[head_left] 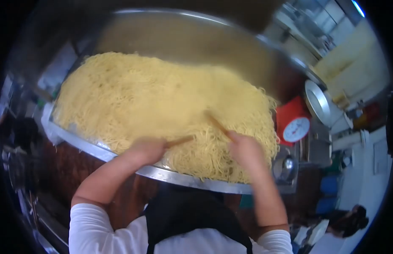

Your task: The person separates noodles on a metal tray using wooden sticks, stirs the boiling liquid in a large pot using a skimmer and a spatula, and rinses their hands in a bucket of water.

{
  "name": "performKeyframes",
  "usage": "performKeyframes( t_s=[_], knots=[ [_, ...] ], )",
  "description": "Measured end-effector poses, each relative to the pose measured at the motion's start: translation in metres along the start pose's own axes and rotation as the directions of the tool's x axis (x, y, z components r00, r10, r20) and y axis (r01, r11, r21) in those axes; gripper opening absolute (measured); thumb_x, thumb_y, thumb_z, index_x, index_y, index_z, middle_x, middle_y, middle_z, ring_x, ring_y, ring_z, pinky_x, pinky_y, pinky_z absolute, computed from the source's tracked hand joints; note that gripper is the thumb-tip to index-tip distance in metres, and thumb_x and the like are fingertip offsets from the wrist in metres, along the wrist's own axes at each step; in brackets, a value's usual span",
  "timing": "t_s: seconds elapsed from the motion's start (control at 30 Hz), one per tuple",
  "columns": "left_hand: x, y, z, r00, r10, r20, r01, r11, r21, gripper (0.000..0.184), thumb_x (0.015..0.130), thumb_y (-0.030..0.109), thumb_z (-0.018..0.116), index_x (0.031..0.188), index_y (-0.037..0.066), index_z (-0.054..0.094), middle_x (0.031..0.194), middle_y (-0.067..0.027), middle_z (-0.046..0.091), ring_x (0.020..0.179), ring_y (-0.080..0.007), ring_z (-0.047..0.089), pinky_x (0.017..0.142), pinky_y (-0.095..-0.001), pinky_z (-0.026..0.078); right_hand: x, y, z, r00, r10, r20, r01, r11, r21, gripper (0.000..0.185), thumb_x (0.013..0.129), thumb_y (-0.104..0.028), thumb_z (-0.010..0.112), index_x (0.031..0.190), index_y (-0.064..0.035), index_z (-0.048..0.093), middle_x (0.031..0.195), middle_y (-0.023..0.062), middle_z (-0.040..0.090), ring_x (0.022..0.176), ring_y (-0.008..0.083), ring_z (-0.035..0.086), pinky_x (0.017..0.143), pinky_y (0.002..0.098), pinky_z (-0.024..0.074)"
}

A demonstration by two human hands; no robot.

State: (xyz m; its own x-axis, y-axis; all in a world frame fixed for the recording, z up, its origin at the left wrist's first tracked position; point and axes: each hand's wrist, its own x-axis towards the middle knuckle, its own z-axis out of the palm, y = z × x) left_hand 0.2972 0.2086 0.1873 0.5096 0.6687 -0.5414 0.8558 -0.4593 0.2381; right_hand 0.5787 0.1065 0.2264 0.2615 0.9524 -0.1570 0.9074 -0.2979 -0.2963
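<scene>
black apron [192,216]; left fingers [157,149] wrapped round wooden stick [180,141], right fingers [236,140] round second stick [217,122]; noodles [162,89] beneath.

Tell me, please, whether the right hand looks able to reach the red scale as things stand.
Probably yes: the red scale stands beside the noodles, near the right hand, with nothing tall visible between them. That hand grips a wooden stick, so it may need freeing first.

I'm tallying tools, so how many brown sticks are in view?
2: one stick in the left hand, another in the right hand. Others could be hidden under the noodles.
</scene>
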Motion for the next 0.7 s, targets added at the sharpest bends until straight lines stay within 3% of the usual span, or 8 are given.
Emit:
performKeyframes(
  t_s=[0.1, 0.13, 0.2, 0.27, 0.33, 0.5, 0.57, 0.7],
  knots=[
    [-0.007, -0.026, -0.014, 0.991, 0.130, -0.022, -0.129, 0.991, 0.045, 0.031, 0.087, 0.031, 0.056, 0.107, 0.010, 0.063, 0.093, -0.0180, 0.066, 0.089, -0.0367, 0.062, 0.078, -0.0470, 0.048, -0.052, -0.010, -0.013, 0.992, 0.033, 0.125, -0.033, 0.999, -0.007, 0.044, 0.082, -0.024, 0.066, 0.124, -0.0120, 0.059, 0.096, 0.0209, 0.066, 0.088, 0.0366, 0.064, 0.077, 0.0421, 0.0501],
    [-0.013, -0.062, -0.018, 0.992, 0.116, 0.048, -0.119, 0.992, 0.046, 0.029, 0.085, 0.029, 0.059, 0.105, 0.009, 0.064, 0.091, -0.0173, 0.066, 0.087, -0.0355, 0.063, 0.077, -0.0455, 0.048, -0.074, 0.021, -0.027, 0.992, 0.026, 0.123, -0.045, 0.987, 0.154, 0.042, 0.082, -0.023, 0.067, 0.123, -0.0137, 0.060, 0.095, 0.0210, 0.066, 0.086, 0.0349, 0.065, 0.076, 0.0400, 0.0505],
    [-0.070, -0.102, -0.061, 0.996, 0.053, 0.076, -0.045, 0.994, -0.095, 0.031, 0.082, 0.028, 0.063, 0.104, 0.005, 0.065, 0.088, -0.0167, 0.066, 0.084, -0.0324, 0.063, 0.074, -0.0408, 0.048, -0.112, 0.047, -0.101, 0.961, 0.143, 0.236, -0.170, 0.981, 0.097, 0.038, 0.081, -0.018, 0.071, 0.118, -0.0104, 0.064, 0.093, 0.0189, 0.068, 0.081, 0.0250, 0.068, 0.075, 0.0332, 0.0508],
    [-0.134, -0.107, -0.096, 0.970, -0.213, 0.116, 0.229, 0.961, -0.153, 0.032, 0.080, 0.028, 0.064, 0.102, 0.004, 0.066, 0.086, -0.0169, 0.067, 0.084, -0.0321, 0.064, 0.073, -0.0397, 0.049, -0.149, 0.077, -0.159, 0.985, 0.044, 0.164, -0.092, 0.951, 0.295, 0.035, 0.077, -0.005, 0.070, 0.112, -0.0025, 0.066, 0.093, 0.0139, 0.070, 0.083, 0.0137, 0.066, 0.077, 0.0279, 0.0495],
    [-0.177, -0.102, -0.097, 0.913, -0.406, -0.034, 0.403, 0.912, -0.069, 0.033, 0.080, 0.028, 0.063, 0.102, 0.005, 0.067, 0.085, -0.0171, 0.067, 0.085, -0.0326, 0.065, 0.074, -0.0400, 0.050, -0.172, 0.092, -0.193, 0.986, 0.073, 0.149, -0.125, 0.915, 0.383, 0.035, 0.076, -0.006, 0.069, 0.111, -0.0044, 0.067, 0.091, 0.0154, 0.070, 0.081, 0.0180, 0.068, 0.075, 0.0281, 0.0498],
    [-0.172, -0.091, -0.028, 0.864, -0.496, -0.087, 0.504, 0.855, 0.125, 0.034, 0.080, 0.030, 0.061, 0.103, 0.006, 0.067, 0.091, -0.0186, 0.067, 0.089, -0.0337, 0.065, 0.079, -0.0425, 0.050, -0.071, 0.040, -0.110, 0.962, -0.161, 0.220, 0.220, 0.935, -0.279, 0.025, 0.080, -0.028, 0.063, 0.098, -0.0124, 0.070, 0.084, 0.0152, 0.066, 0.079, 0.0343, 0.064, 0.071, 0.0457, 0.0496],
    [-0.160, -0.068, -0.015, 0.828, -0.546, -0.128, 0.561, 0.814, 0.151, 0.033, 0.080, 0.030, 0.060, 0.102, 0.006, 0.066, 0.094, -0.0189, 0.066, 0.091, -0.0343, 0.064, 0.080, -0.0437, 0.049, -0.032, 0.006, -0.040, 0.946, -0.319, 0.050, 0.321, 0.946, -0.040, 0.024, 0.083, -0.026, 0.059, 0.100, -0.0131, 0.069, 0.086, 0.0153, 0.066, 0.081, 0.0337, 0.065, 0.072, 0.0463, 0.0498],
    [-0.200, -0.036, -0.027, 0.859, -0.503, -0.095, 0.508, 0.861, 0.037, 0.030, 0.080, 0.030, 0.061, 0.099, 0.007, 0.065, 0.096, -0.0193, 0.066, 0.091, -0.0356, 0.063, 0.080, -0.0440, 0.049, -0.052, 0.000, 0.021, 0.933, -0.294, 0.207, 0.289, 0.956, 0.052, 0.028, 0.088, -0.023, 0.057, 0.111, -0.0103, 0.066, 0.086, 0.0160, 0.068, 0.078, 0.0312, 0.065, 0.070, 0.0415, 0.0510]
  ],
)
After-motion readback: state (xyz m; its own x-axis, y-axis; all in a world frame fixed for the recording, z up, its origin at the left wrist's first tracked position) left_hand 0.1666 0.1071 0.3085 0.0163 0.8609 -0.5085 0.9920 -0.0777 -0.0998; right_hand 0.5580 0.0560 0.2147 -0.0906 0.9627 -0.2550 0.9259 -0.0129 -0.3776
